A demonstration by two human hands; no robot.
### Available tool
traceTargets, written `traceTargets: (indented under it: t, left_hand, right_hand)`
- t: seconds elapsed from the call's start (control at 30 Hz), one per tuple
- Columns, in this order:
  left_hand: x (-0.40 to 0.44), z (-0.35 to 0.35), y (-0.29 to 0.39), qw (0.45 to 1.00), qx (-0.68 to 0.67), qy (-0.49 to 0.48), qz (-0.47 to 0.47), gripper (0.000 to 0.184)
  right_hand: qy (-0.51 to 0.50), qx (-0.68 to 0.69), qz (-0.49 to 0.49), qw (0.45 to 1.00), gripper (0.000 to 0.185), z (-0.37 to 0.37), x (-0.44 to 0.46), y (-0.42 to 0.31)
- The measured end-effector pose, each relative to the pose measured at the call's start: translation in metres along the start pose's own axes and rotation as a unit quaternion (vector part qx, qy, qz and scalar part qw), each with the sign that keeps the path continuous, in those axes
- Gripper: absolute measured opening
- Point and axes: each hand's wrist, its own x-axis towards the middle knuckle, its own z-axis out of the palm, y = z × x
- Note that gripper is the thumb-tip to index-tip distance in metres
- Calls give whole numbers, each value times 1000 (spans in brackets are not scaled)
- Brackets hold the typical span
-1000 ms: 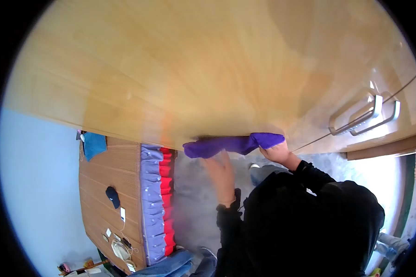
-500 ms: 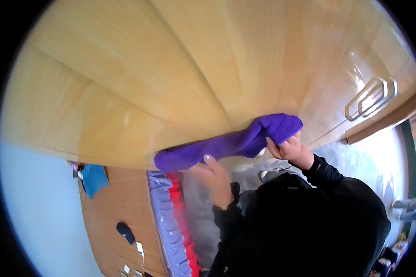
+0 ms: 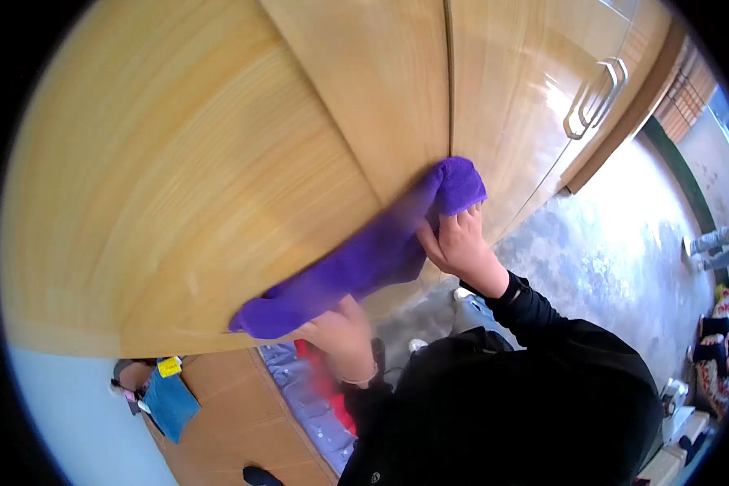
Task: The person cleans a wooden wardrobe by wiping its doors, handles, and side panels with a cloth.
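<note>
A long purple towel stretches at a slant along the light wooden cabinet front, touching it. At its lower left end is my left hand, blurred by motion, with the towel in its grip and the fingertips hidden behind the cloth. My right hand holds the upper right end, its fingers closed over the fabric and the thumb bent beneath. Between both hands the middle of the towel sags a little.
Two metal handles stick out from the cabinet doors at the upper right. Below left lies a brown bed surface with a blue cloth and a dark cap. Grey floor shows at the right, where another person's legs appear.
The view has turned. The towel now slants more steeply, its left end lower and its right end higher. Both hands have moved left in view, still on the towel.
</note>
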Motion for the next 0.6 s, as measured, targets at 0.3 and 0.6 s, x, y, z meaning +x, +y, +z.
traceTargets:
  t: [0.3, 0.6]
  left_hand:
    - [-52, -6, -64, 989, 51, -129, 42, 54]
    - [18, -32, -44, 998, 29, 49, -4, 49]
  right_hand:
    - [-148, 39, 82, 985, 55, 8, -60, -24]
    - [40, 107, -87, 990, 41, 7, 74, -75]
